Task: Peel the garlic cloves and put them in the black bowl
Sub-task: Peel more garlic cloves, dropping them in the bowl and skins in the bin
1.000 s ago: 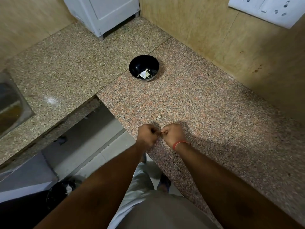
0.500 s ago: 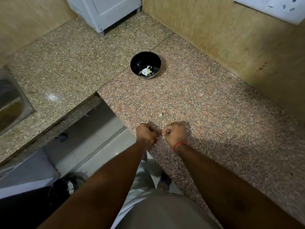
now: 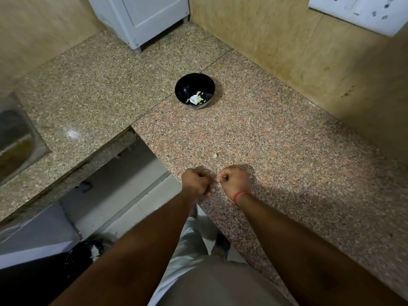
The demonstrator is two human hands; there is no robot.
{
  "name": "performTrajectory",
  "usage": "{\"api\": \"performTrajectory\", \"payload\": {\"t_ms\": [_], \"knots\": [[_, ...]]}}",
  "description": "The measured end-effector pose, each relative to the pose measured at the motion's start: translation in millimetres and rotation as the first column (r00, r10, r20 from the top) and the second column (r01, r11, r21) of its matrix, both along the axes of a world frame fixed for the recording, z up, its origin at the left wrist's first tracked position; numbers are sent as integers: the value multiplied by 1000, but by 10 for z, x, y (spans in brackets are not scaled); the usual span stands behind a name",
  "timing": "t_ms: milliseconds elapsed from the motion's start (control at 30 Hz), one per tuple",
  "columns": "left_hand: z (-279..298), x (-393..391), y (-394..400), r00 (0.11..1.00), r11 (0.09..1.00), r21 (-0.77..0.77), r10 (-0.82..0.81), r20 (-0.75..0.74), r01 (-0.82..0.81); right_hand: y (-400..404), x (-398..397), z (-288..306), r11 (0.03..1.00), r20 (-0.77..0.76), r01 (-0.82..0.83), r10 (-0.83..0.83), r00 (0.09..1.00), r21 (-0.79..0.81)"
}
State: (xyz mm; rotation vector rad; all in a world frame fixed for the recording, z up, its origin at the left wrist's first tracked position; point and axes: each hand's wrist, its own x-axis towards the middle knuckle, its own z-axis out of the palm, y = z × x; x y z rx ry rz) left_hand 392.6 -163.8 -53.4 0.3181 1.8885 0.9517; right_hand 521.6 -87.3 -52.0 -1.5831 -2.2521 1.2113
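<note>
Now that the two fists have drawn a little apart, where half a second ago their knuckles were almost touching, I read the moment as a pull on the skin of a clove. Nearest me, at the front edge of the countertop (image 3: 276,146), the left hand (image 3: 195,182) is curled tight, and I cannot tell what it has inside; the fingers hide whatever is there. Just beside it, the right hand (image 3: 235,181), with a red thread (image 3: 241,195) on its wrist, is also curled, its thumb and forefinger pinched together toward the left hand. Something very small and pale shows at that pinch, but I cannot say whether it is clove or skin. I judge that the garlic clove itself sits in one of the two fists, out of sight.

A short way beyond the hands, toward the black bowl (image 3: 183,89), a pale scrap (image 3: 214,155) lies on the stone, likely a flake of peel. The bowl stands well beyond the hands, on the seam where the two slabs of stone meet, and holds a few pale garlic pieces (image 3: 195,99) on its floor. Left of the bowl a sink (image 3: 19,146) is set into the counter; behind the bowl a white appliance (image 3: 141,16) stands against the wall.

So the peeling looks under way, and the drop into the bowl is not yet done.
</note>
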Motion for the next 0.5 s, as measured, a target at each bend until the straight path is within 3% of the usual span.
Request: {"api": "performTrajectory", "payload": {"t_ms": [200,500], "knots": [[116,-20,38,983,996,86,-46,176,31,23,-3,95,978,-140,100,-126,982,-183],[159,-18,69,984,984,108,-153,93,143,87,48,180,836,-255,214,-381,888,-506]]}}
